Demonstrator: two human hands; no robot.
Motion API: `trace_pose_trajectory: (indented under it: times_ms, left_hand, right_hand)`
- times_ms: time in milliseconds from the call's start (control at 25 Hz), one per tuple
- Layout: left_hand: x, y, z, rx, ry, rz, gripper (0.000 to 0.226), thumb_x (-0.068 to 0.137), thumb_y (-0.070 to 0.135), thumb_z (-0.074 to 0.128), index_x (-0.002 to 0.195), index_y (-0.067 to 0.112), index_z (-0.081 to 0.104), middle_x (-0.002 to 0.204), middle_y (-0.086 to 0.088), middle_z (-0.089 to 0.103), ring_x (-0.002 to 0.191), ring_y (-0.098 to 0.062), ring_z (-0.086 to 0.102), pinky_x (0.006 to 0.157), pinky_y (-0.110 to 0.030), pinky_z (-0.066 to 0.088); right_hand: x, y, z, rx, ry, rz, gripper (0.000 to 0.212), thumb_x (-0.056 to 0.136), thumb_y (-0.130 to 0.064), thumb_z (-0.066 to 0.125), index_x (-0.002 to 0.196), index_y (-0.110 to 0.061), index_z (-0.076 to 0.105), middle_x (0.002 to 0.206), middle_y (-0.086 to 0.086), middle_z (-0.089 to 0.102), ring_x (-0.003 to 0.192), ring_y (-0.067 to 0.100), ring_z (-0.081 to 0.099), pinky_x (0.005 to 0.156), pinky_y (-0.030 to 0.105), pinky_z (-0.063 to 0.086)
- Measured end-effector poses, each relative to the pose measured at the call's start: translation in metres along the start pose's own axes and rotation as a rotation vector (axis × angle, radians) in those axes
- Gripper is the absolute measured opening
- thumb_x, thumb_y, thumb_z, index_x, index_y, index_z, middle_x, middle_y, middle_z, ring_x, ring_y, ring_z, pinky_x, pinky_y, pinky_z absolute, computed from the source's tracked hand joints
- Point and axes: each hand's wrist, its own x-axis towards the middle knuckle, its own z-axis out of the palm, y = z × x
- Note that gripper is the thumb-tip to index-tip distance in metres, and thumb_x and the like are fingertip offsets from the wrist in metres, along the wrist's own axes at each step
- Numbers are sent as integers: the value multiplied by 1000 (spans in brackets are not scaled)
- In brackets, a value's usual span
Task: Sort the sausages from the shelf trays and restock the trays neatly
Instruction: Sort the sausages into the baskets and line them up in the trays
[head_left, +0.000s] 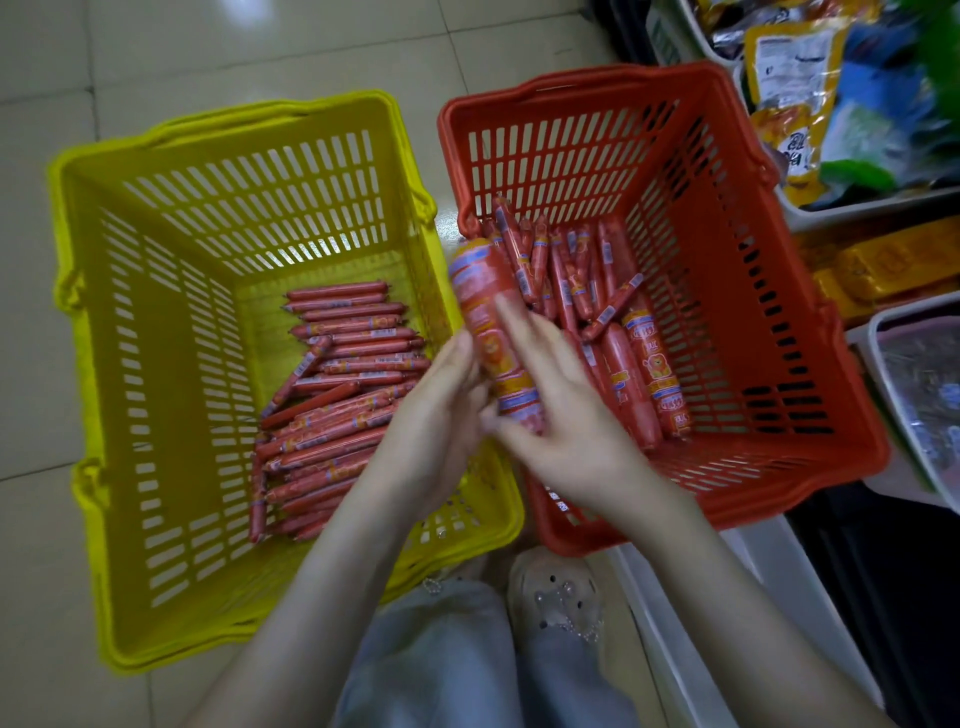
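Observation:
I hold a thick red large sausage (480, 296) tilted upright over the gap between the two baskets. My left hand (434, 431) cups its lower left side. My right hand (569, 415) lies over its lower right side, index finger along the wrapper and thumb under the bottom end. The yellow basket (156, 322) on the left holds several thin sausages (337, 395) lying roughly side by side. The red basket (737, 270) on the right holds a loose pile of thin sausages (566, 270) and a few thick ones (649, 374).
Both baskets stand on a pale tiled floor (156, 52). Shelf trays of packaged snacks (831, 104) and a grey tray (914, 395) run along the right edge. My knees and a pale shoe (556, 592) are at the bottom.

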Motion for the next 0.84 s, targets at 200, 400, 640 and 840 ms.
trace_pose_trajectory:
  times_ms: [200,400,640,840]
  left_hand:
    - [20,-29,-15,1232,96,593,56,93,38,41,143,14,40,149,-2,38,142,-14,23,117,-23,14]
    - [40,-60,-13,1687,196,631,66,88,39,39,145,7,37,155,-15,26,145,-33,12,116,-46,8]
    - [39,-60,-16,1672,211,667,60,93,39,39,145,8,37,155,-13,26,146,-30,8,118,-45,6]
    - [26,-50,-38,1403,81,675,56,100,38,30,151,15,20,159,-12,12,147,-21,1,120,-36,0]
  right_hand:
    - [9,71,-40,-206,237,198,95,77,-5,67,151,-22,11,148,-3,28,137,7,28,106,11,20]
    - [16,153,-55,-593,-386,904,102,88,-4,52,144,-32,-28,157,3,-24,147,33,0,115,47,23]
    - [14,146,-57,-481,-442,899,115,83,-11,66,143,-38,-28,154,-3,-31,147,28,-7,115,43,23]
    - [19,109,-37,-423,21,547,81,93,-18,58,153,-13,5,160,12,7,147,26,10,116,30,10]
